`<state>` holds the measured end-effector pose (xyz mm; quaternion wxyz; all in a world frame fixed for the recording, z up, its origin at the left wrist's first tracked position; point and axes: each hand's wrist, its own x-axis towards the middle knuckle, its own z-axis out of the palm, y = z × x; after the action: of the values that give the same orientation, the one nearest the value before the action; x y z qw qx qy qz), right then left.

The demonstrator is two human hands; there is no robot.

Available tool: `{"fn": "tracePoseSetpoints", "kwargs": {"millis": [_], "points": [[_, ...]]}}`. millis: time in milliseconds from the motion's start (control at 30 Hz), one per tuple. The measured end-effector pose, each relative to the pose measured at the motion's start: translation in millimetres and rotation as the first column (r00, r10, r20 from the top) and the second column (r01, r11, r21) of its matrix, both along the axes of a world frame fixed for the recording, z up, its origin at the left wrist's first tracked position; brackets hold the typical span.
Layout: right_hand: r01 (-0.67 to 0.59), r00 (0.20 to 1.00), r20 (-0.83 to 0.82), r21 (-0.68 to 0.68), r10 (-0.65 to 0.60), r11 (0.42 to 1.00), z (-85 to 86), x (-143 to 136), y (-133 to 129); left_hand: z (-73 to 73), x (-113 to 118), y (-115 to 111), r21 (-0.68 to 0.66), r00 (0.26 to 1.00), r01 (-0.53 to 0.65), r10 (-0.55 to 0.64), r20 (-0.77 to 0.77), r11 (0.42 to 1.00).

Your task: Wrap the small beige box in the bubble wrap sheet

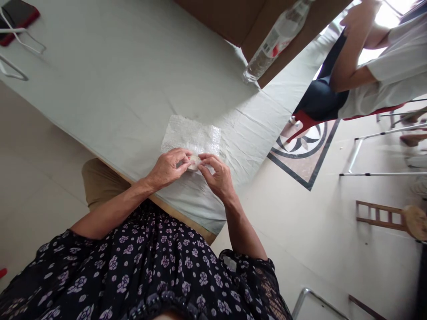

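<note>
Between my two hands is a small, pale, roundish object [194, 162] with a faint pinkish mark; its kind I cannot make out. My left hand [171, 166] pinches its left edge with thumb and fingertips. On the other side, the thumb and fingers of my right hand [216, 174] close on its right edge. Under and beyond the hands, a sheet of bubble wrap [190, 131] lies flat on the cloth-covered table [126, 89]. Fingers partly cover the object.
A clear plastic bottle [270, 46] leans against a brown cardboard box [230, 20] at the back. White wire hangers [20, 38] and a red-edged dark phone-like thing [20, 18] lie far left. To the right sits a person [376, 75]; a wooden stool [383, 218] is on the floor.
</note>
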<state>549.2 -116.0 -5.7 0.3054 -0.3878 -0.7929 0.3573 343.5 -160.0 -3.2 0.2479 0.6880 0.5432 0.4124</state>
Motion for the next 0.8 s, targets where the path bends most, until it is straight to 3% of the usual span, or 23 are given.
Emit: {"fn": "tracePoseSetpoints", "kwargs": {"millis": [333,500,633,733,800], "points": [[0.155,0.988,-0.017,0.064,-0.154,0.986,-10.7,-11.8,1.0,5.7,3.7,6.4,-0.114,0.996,-0.052,0.059,0.064,0.992],[0.173,0.985,0.004,0.046,-0.173,0.984,-11.8,-13.6,-0.2,8.0,2.9,9.9,-0.136,0.994,-0.052,0.064,0.086,0.989],[0.173,0.985,0.004,0.019,-0.173,0.985,-16.0,-10.6,2.9,11.5,-0.1,14.7,-0.232,0.99,-0.022,0.053,0.129,0.972],[0.237,0.97,0.029,0.12,-0.242,0.964,-11.4,-2.7,1.8,13.9,-3.0,20.8,-0.326,0.987,0.005,0.047,0.151,0.946],[0.317,0.935,0.071,0.277,-0.349,0.907,-1.7,2.1,-5.0,15.2,-4.5,25.4,-0.375,0.987,0.032,0.03,0.157,0.926]]}}
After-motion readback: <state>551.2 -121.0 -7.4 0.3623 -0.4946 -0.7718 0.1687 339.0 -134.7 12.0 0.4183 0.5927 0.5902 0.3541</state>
